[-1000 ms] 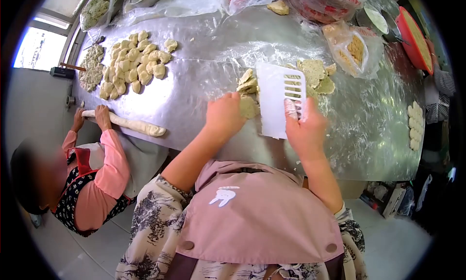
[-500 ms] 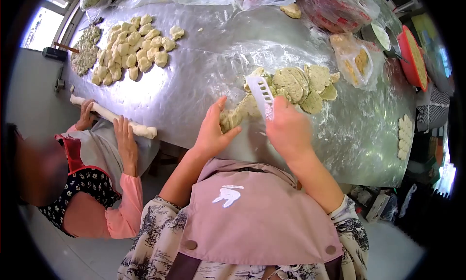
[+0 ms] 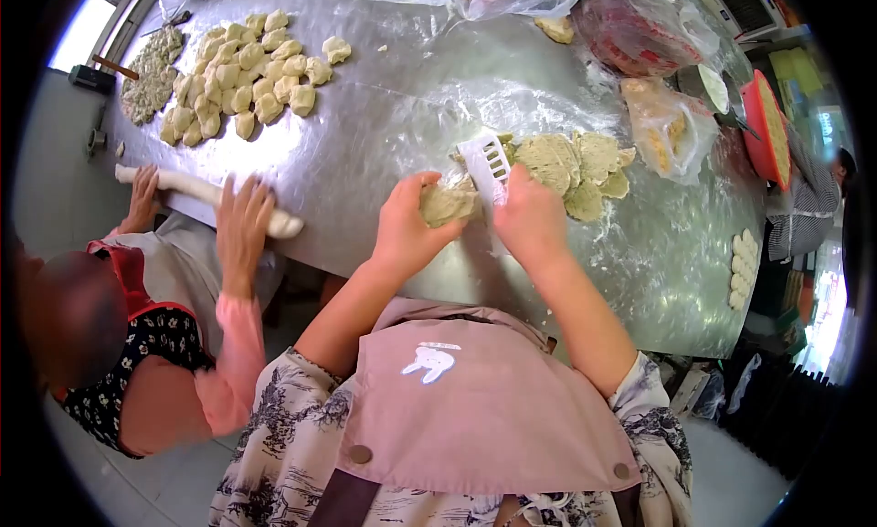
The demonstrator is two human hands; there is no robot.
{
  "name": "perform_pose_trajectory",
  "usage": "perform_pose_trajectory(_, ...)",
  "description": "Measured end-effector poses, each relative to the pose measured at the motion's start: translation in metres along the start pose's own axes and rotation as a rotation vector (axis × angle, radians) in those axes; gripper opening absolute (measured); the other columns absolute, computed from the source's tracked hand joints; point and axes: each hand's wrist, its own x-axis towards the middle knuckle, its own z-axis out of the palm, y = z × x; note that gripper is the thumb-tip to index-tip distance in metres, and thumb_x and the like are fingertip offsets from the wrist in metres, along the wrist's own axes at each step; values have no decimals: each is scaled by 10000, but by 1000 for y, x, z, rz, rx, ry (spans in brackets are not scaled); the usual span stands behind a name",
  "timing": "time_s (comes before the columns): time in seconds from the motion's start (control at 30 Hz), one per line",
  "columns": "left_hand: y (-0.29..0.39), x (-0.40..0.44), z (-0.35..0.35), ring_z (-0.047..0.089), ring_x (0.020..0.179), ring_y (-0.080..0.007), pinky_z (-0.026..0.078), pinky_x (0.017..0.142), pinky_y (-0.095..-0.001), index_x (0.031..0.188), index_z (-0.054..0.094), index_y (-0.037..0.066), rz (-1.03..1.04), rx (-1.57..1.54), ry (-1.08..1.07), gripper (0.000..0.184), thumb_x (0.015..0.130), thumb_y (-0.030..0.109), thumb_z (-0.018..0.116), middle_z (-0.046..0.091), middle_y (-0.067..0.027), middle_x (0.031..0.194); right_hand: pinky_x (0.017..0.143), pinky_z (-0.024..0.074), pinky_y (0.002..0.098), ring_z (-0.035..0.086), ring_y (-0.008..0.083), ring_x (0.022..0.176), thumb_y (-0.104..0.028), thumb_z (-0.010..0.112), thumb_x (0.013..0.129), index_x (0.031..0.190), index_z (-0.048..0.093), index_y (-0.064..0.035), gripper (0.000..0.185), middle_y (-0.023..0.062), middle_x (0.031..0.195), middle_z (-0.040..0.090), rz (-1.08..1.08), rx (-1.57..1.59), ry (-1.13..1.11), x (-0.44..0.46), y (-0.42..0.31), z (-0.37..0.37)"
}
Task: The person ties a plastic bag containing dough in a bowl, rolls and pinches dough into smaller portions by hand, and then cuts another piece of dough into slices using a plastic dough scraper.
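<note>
My left hand (image 3: 407, 226) is curled round a lump of pale green dough (image 3: 448, 204), thumb and fingers on either side of it. My right hand (image 3: 532, 216) grips a white slotted plastic scraper (image 3: 486, 163), its blade upright against the right side of that lump. Just beyond the scraper lie flattened, overlapping green dough pieces (image 3: 577, 169) on the floured metal table (image 3: 384, 98).
At the left, a co-worker's hands (image 3: 243, 212) press a long white dough roll (image 3: 196, 187). Many pale dough pieces (image 3: 242, 75) lie at the back left, beside a crumbly heap (image 3: 151, 78). Plastic bags (image 3: 635, 34) and a red basin (image 3: 766, 130) stand at the right.
The stretched green dough by my left hand is now gathered into a compact lump inside it. The scraper has shifted slightly left and down. The co-worker's near hand has moved along the roll.
</note>
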Motion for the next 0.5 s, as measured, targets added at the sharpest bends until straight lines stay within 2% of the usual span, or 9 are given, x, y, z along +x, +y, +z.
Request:
perform_pose_trajectory(0.13,24,9,6,645,941,-246,525,828,-345,1212,591,23,-115,21,38,644,661,208,866,646,-143,1081,613,512,499,643,433,693,-99,616,804,908,525,4,172,243,746,641,108,165,28,-2,23,-6)
perform_pose_trajectory(0.23,15,1,14,641,978,-208,527,829,-328,1286,548,-4,-87,98,79,694,710,223,862,644,-147,1121,615,502,502,636,433,701,-110,650,799,920,527,-4,203,238,746,637,121,187,66,-14,12,-20)
perform_pose_trajectory(0.33,3,-10,22,627,1077,-214,516,909,-333,1369,479,-7,-262,-248,5,696,795,207,809,617,-171,1199,597,512,504,636,434,673,-87,656,791,893,501,-2,203,241,739,631,67,150,105,-21,-6,-53)
perform_pose_trajectory(0.43,13,-16,10,582,1098,-147,500,893,-288,1425,405,-46,-319,-568,-66,551,946,80,647,604,-143,1253,569,517,483,635,415,649,-80,673,790,889,489,-14,220,217,732,625,-2,130,97,-23,-16,-65)
perform_pose_trajectory(0.5,4,-20,18,581,1093,-139,492,902,-279,1427,395,-45,-221,-621,8,520,964,53,610,596,-142,1259,548,519,463,636,398,631,-77,677,792,889,483,-22,224,198,725,619,-29,122,79,-26,-24,-68)
